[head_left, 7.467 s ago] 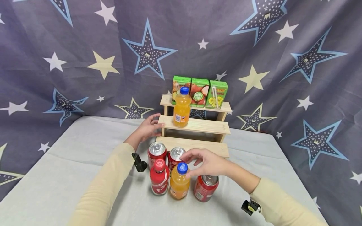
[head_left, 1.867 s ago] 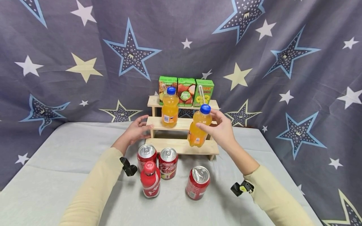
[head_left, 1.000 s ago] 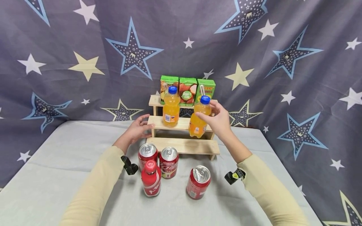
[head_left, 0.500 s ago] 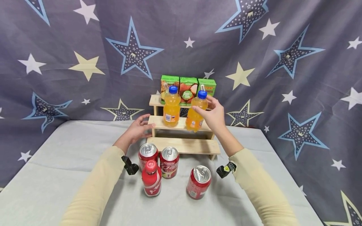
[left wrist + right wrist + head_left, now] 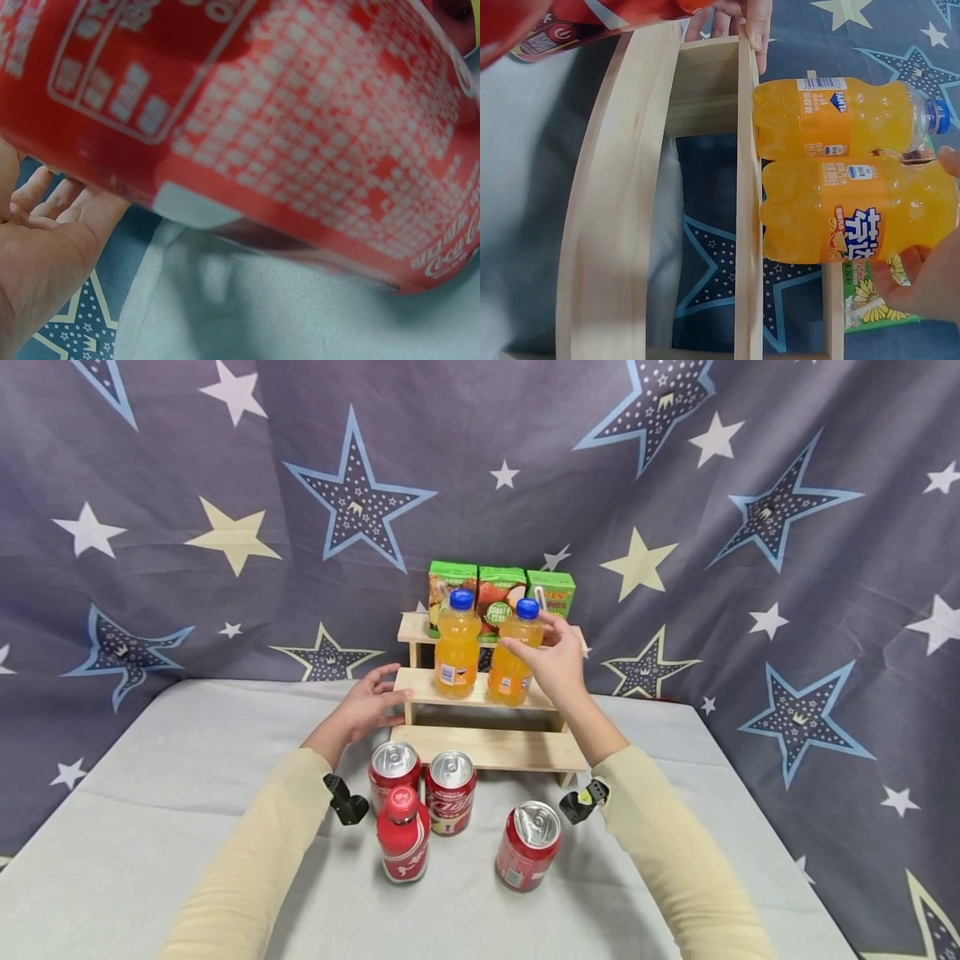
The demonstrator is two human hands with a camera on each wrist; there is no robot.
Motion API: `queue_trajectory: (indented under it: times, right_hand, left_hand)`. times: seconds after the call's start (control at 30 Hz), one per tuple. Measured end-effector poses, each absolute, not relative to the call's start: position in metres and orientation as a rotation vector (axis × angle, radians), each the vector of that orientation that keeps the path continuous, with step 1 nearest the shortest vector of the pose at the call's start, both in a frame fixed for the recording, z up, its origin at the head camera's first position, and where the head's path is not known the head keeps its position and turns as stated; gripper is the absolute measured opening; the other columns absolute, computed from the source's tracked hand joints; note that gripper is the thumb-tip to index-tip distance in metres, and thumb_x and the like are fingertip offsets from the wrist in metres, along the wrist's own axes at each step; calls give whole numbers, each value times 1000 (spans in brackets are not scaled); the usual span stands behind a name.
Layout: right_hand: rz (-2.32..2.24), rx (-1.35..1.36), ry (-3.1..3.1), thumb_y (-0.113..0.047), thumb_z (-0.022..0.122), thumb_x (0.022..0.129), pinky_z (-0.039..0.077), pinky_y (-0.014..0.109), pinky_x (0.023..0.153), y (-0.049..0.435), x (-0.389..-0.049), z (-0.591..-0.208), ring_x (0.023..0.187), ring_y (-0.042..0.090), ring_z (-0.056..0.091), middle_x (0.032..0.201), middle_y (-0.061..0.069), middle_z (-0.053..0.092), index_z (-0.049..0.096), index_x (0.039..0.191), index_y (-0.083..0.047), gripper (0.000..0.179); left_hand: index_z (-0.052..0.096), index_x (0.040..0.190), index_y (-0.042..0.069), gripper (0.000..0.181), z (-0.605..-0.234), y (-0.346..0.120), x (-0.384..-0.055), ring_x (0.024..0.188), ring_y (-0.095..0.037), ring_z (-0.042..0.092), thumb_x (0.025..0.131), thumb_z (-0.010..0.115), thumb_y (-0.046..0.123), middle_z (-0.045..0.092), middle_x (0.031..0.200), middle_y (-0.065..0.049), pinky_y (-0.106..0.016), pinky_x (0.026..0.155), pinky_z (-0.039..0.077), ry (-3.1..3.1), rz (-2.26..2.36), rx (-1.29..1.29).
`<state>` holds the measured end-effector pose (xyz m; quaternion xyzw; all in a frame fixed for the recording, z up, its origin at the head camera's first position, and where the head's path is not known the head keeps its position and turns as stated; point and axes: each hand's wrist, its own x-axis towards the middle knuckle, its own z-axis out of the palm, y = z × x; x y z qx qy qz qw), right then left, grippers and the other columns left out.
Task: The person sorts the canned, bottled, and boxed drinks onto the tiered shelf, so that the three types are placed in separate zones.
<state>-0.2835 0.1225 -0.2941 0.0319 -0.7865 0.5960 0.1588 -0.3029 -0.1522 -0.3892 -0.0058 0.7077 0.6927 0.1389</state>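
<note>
My right hand (image 5: 557, 662) holds an orange soda bottle (image 5: 512, 672) with a blue cap, thumb on one side and fingers on the other. It stands on the middle step of the three-step wooden shelf (image 5: 525, 747), right of a second orange soda bottle (image 5: 457, 647); in the right wrist view the two bottles look side by side, almost touching. At the shelf's left end my left hand (image 5: 366, 703) grips the middle step, its thumb on the board. Below that hand are two red soda cans (image 5: 450, 797) and a red bottle (image 5: 403, 839).
Three green juice boxes (image 5: 501, 587) stand on the top step, partly hidden by the orange bottles. Another red can (image 5: 528, 852) stands on the white tabletop (image 5: 465, 918), front right. A star-patterned cloth (image 5: 495, 435) hangs behind. A red can (image 5: 285, 135) fills much of the left wrist view.
My right hand has lifted the orange soda bottle from among the cans, moved it up and left, and set it against the middle step beside the other one. The left hand stays at the shelf.
</note>
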Motion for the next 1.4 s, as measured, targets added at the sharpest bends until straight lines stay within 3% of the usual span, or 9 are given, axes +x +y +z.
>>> queue_trajectory:
  times: [0.5,0.77,1.4]
  right_hand:
    - [1679,83,-2258,-30,80,74,56,35,87,109,-295,-299,101,23,55,117,12,57,50,132,-13,67]
    - [1658,85,-2265,-31,78,76,52,38,94,108,-298,-301,110,26,51,124,12,54,48,134,-14,67]
    - [1672,146,-2302,-29,76,79,51,39,97,112,-295,-301,117,26,50,130,12,50,38,140,-19,72]
  left_hand:
    - [15,150,19,73,-391,-152,-303,128,-41,41,92,59,13,27,149,-21,-51,99,48,2042,2011,-37]
    - [16,150,20,72,-391,-151,-303,127,-41,42,92,58,13,28,148,-21,-51,99,48,2041,2006,-35]
    - [14,151,19,73,-390,-152,-302,127,-42,41,92,58,13,28,149,-21,-51,99,48,2051,2004,-20]
